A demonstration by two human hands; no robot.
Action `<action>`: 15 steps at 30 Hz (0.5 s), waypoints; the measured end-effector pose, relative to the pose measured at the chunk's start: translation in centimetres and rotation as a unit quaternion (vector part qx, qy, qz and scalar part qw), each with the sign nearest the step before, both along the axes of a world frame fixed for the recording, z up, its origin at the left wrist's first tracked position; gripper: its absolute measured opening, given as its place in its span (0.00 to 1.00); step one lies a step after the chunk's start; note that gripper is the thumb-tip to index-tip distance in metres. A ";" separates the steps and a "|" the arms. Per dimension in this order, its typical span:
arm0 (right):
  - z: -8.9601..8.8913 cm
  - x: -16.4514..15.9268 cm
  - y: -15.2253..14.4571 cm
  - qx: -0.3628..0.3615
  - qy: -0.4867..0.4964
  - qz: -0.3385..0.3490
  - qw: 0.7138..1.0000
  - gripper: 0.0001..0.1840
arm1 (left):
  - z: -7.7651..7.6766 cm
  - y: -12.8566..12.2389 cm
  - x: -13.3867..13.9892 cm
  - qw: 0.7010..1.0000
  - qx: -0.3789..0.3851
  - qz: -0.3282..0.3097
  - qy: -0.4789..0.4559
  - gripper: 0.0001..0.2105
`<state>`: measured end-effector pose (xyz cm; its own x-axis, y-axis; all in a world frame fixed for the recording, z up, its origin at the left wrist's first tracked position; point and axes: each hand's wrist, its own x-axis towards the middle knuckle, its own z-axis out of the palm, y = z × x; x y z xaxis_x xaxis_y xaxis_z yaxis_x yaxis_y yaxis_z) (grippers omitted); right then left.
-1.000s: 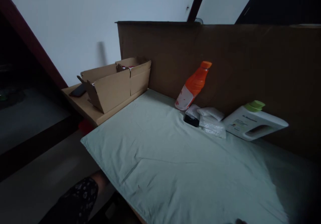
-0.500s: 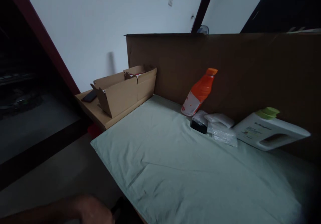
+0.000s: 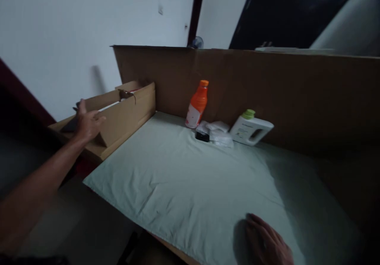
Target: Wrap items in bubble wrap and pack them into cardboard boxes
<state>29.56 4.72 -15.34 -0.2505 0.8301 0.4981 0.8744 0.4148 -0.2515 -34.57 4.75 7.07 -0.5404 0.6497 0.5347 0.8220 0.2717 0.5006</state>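
Note:
My left hand [image 3: 89,125] is at the near end of a long, open-topped cardboard box [image 3: 127,114] on the left. Its fingers are spread, the thumb pointing right over the box end; whether they press on the cardboard is unclear. Inside the box, a white edge shows, along with a bit of red farther back. My right hand [image 3: 267,241] rests palm down on the pale green cloth [image 3: 190,182] near the front edge, fingers extended, nothing visible in it.
By the brown cardboard panel [image 3: 237,79] stand a leaning orange bottle [image 3: 198,103], clear plastic-wrapped packs [image 3: 220,134] with a small black item [image 3: 202,136], and a white jug [image 3: 251,129] with a green cap. A dark flat object [image 3: 69,125] lies left of the box.
My left hand has risen from the lower left to the cardboard box. My right hand has come into view on the cloth. The view has turned right.

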 end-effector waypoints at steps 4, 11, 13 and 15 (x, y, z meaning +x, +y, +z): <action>1.0 -1.4 -0.5 0.004 0.012 -0.022 1.000 0.19 | -3.3 -3.3 3.3 0.993 0.089 -0.072 -0.014 0.11; 4.5 -5.3 -3.0 -0.060 0.076 0.071 0.993 0.17 | -6.7 -7.9 14.4 0.945 0.074 -0.318 0.008 0.09; 5.8 -6.0 -3.8 -0.108 0.111 0.099 0.983 0.25 | -7.5 -8.0 16.5 0.928 0.093 -0.362 -0.015 0.04; 6.5 -6.1 -4.5 -0.155 0.140 0.112 0.971 0.33 | -8.7 -7.7 17.5 0.915 0.121 -0.376 -0.082 0.22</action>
